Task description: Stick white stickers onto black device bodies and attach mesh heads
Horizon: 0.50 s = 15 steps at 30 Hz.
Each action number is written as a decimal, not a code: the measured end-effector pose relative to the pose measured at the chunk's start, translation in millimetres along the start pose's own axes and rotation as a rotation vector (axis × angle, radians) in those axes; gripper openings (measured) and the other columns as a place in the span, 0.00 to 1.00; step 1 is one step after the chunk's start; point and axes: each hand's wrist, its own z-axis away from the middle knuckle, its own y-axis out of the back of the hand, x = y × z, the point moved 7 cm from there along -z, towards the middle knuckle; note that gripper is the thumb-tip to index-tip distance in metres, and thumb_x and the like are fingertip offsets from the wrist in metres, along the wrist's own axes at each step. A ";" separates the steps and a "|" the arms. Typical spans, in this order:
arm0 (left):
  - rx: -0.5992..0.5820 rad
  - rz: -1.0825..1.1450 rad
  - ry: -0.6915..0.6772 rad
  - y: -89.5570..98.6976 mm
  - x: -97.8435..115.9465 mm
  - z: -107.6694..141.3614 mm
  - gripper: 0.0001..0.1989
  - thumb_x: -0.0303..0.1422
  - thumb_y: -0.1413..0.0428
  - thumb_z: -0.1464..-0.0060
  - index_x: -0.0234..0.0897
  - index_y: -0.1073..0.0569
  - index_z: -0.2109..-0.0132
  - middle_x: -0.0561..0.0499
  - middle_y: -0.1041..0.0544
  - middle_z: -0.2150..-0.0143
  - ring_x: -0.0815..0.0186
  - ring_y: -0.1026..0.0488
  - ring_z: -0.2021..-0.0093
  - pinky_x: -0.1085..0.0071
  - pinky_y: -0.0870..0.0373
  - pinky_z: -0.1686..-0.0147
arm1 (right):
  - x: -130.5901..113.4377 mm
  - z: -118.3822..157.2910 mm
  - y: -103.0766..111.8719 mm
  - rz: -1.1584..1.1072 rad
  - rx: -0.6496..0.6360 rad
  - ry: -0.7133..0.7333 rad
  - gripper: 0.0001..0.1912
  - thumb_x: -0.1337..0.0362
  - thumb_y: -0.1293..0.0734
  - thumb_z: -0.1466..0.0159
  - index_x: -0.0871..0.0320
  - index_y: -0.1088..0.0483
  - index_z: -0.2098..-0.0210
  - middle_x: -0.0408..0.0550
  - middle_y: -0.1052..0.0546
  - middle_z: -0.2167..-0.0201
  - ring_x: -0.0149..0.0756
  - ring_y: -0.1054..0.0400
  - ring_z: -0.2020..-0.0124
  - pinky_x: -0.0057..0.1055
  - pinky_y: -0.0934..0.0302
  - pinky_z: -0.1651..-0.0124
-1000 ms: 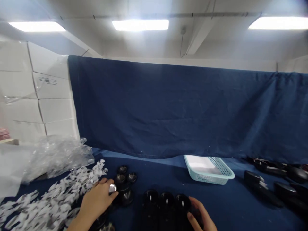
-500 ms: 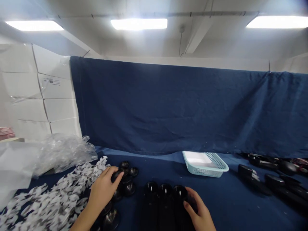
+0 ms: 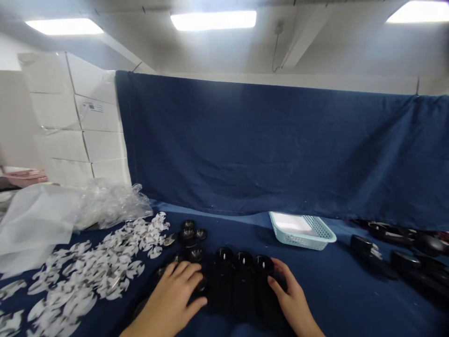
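Head view, lower centre: the left hand (image 3: 171,292) curls over a small black cup (image 3: 200,284), grip unclear, while the right hand (image 3: 291,292) lies spread against a row of black domed parts (image 3: 243,278) on the blue-clothed bench (image 3: 326,299).

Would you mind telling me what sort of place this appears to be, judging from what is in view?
It looks like a small factory or packing workshop: stacked white cartons, rows of black round-topped parts on a navy cloth-covered bench, and a spread of silvery cut pieces.
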 end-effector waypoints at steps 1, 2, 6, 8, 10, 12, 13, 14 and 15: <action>0.013 0.027 0.044 6.1 -12.6 0.2 0.14 0.41 0.42 0.43 0.46 0.24 0.51 0.49 0.24 0.46 0.51 0.29 0.45 0.52 0.36 0.45 | 0.8 -0.2 -0.3 -0.001 -0.006 -0.004 0.25 0.54 0.34 0.40 0.55 0.31 0.45 0.51 0.23 0.50 0.45 0.28 0.48 0.38 0.35 0.42; 0.021 0.024 0.122 12.3 -29.9 -0.5 0.14 0.43 0.45 0.40 0.46 0.23 0.51 0.50 0.23 0.46 0.53 0.28 0.46 0.55 0.34 0.47 | 1.7 -0.5 -0.5 -0.002 -0.011 -0.006 0.25 0.54 0.34 0.40 0.55 0.32 0.45 0.52 0.24 0.50 0.45 0.29 0.47 0.39 0.35 0.42; 0.015 -0.086 0.352 29.0 -102.7 -8.2 0.17 0.41 0.53 0.35 0.38 0.22 0.53 0.44 0.22 0.50 0.53 0.26 0.49 0.57 0.33 0.47 | 4.7 -1.7 -0.4 -0.006 -0.018 -0.015 0.26 0.53 0.34 0.41 0.56 0.31 0.45 0.53 0.24 0.50 0.47 0.29 0.47 0.42 0.35 0.42; -0.032 -0.133 0.418 25.8 -131.4 -10.9 0.13 0.35 0.49 0.37 0.35 0.22 0.54 0.41 0.21 0.53 0.51 0.24 0.52 0.57 0.32 0.50 | 4.9 -2.0 -0.4 -0.010 -0.018 -0.015 0.26 0.53 0.34 0.41 0.56 0.31 0.46 0.53 0.24 0.51 0.48 0.29 0.48 0.43 0.35 0.43; -0.083 -0.178 0.474 17.8 -151.8 -10.1 0.09 0.30 0.46 0.40 0.34 0.21 0.58 0.41 0.21 0.56 0.50 0.24 0.52 0.56 0.32 0.52 | 4.0 -2.2 -0.7 -0.013 -0.021 -0.014 0.25 0.53 0.34 0.41 0.56 0.31 0.46 0.53 0.23 0.52 0.48 0.28 0.49 0.42 0.34 0.44; -0.118 -0.202 0.514 9.2 -163.6 -7.1 0.06 0.29 0.44 0.41 0.33 0.23 0.60 0.43 0.21 0.57 0.53 0.24 0.54 0.54 0.32 0.51 | 2.4 -2.3 -0.8 -0.012 -0.020 -0.009 0.25 0.53 0.34 0.41 0.55 0.31 0.46 0.53 0.23 0.52 0.48 0.28 0.50 0.41 0.33 0.44; -0.130 -0.201 0.524 5.4 -166.6 -5.4 0.05 0.29 0.43 0.40 0.33 0.23 0.60 0.45 0.21 0.58 0.55 0.24 0.55 0.55 0.32 0.51 | 1.4 -2.2 -0.7 -0.010 -0.018 -0.005 0.25 0.53 0.34 0.41 0.55 0.31 0.46 0.53 0.23 0.52 0.48 0.28 0.49 0.41 0.33 0.44; -0.140 -0.192 0.527 2.4 -168.1 -3.8 0.05 0.30 0.42 0.39 0.33 0.24 0.59 0.47 0.21 0.59 0.58 0.24 0.56 0.56 0.32 0.51 | 0.3 -2.2 -0.6 -0.007 -0.016 0.000 0.25 0.54 0.33 0.41 0.55 0.31 0.46 0.53 0.23 0.51 0.48 0.28 0.49 0.41 0.34 0.44; -0.144 -0.178 0.527 0.4 -168.7 -2.3 0.05 0.31 0.43 0.39 0.33 0.24 0.59 0.49 0.22 0.60 0.59 0.24 0.58 0.57 0.32 0.51 | -0.7 -2.1 -0.6 -0.005 -0.015 0.005 0.25 0.54 0.33 0.41 0.55 0.31 0.46 0.53 0.23 0.51 0.48 0.28 0.49 0.41 0.34 0.43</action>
